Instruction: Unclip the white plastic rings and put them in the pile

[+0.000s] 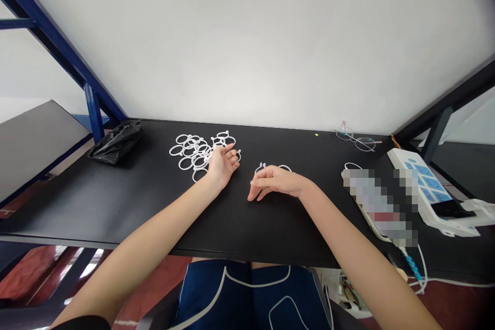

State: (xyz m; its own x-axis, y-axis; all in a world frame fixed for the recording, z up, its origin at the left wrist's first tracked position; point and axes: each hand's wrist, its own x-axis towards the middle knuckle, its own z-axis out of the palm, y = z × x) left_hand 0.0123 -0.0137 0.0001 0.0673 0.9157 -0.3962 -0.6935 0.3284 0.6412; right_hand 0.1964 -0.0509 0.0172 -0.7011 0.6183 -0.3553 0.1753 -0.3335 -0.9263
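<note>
A heap of several white plastic rings [193, 152] lies on the black table [127, 196], left of the middle. My left hand [222, 164] rests palm up at the heap's right edge, its fingers curled loosely among the rings; whether it grips one I cannot make out. My right hand [273, 181] lies on the table to the right, fingers bent and pointing left. It covers part of a white ring [285, 167] that shows just behind its knuckles.
A crumpled black plastic bag [116, 142] sits at the table's back left. A pair of glasses [358, 139] lies at the back right by the wall. A white power strip [429, 185] and a blurred flat object [379, 203] fill the right end.
</note>
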